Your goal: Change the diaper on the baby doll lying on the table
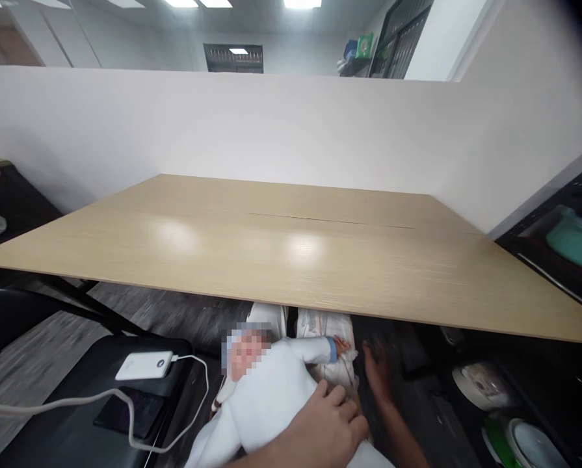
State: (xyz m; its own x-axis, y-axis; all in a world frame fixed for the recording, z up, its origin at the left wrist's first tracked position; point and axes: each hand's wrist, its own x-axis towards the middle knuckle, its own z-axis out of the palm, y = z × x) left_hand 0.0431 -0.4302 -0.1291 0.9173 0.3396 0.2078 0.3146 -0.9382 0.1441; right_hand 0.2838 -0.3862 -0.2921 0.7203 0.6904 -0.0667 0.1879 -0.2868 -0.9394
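Note:
A baby doll (pixel 271 396) in a white suit with a blue cuff lies low in front of me, just below the near edge of the table. My left hand (pixel 327 426) rests on the doll's chest, fingers curled over it and holding it. My right hand (pixel 378 370) reaches forward into the shadow under the table, to the right of the doll's raised arm. It is dark and smeared, so its fingers are unclear. A white folded cloth or packet (pixel 322 325) lies behind the doll's arm, close to my right hand.
A light wooden table (pixel 291 247) spans the view, with a white partition (pixel 271 123) behind it. At left, a black seat (pixel 76 429) carries a white power bank (pixel 144 365), its cable and a dark phone (pixel 125 409). A black shelf (pixel 539 247) at right holds bowls and green containers.

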